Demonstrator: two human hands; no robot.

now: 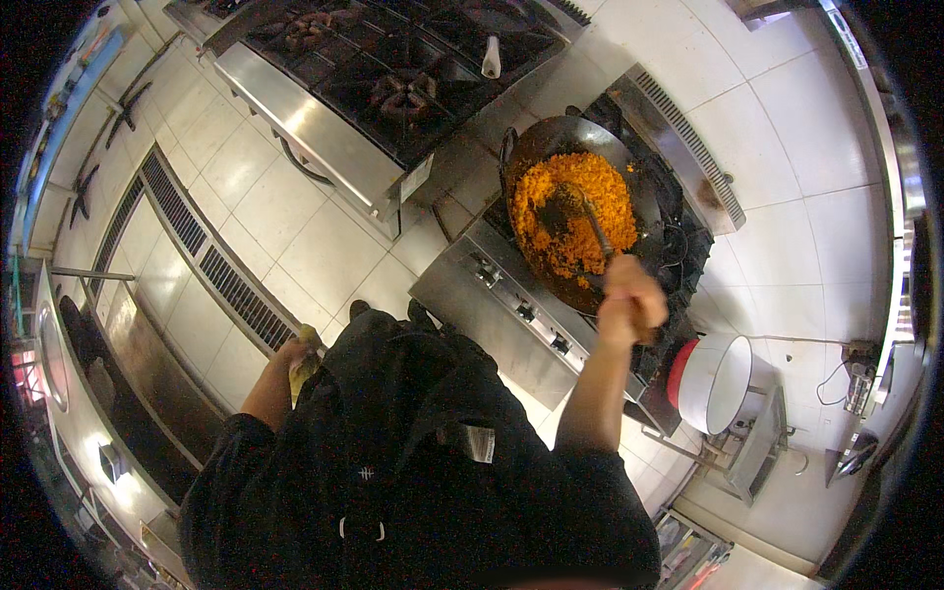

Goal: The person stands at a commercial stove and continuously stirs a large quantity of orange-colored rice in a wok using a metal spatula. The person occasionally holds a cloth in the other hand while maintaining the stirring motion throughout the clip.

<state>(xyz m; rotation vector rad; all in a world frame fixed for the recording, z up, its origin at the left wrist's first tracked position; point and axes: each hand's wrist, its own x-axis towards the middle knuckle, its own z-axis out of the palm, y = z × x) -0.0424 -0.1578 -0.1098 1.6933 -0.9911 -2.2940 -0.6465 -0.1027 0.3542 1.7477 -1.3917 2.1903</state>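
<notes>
My right hand [631, 296], slightly blurred, is closed around the handle of a metal wok ladle [596, 223]. The ladle's head rests among orange-yellow fried rice [613, 193] and is partly hidden by it. A dark, round-bottomed wok [650, 203] with loop handles holds the rice and sits on a gas range [509, 313]. Some grains stick to the wok's wall. Low at my left side, my left hand [293, 349] grips a yellowish cloth [301, 377]; part of the cloth is hidden by my body.
A second gas range [409, 92] with black grates stands ahead, a pale object [491, 57] lying on it. Right of the wok is a white-lined pot [714, 383] with a red outside. Control knobs [525, 311] line the near range front. A floor drain grate [236, 287] runs at left.
</notes>
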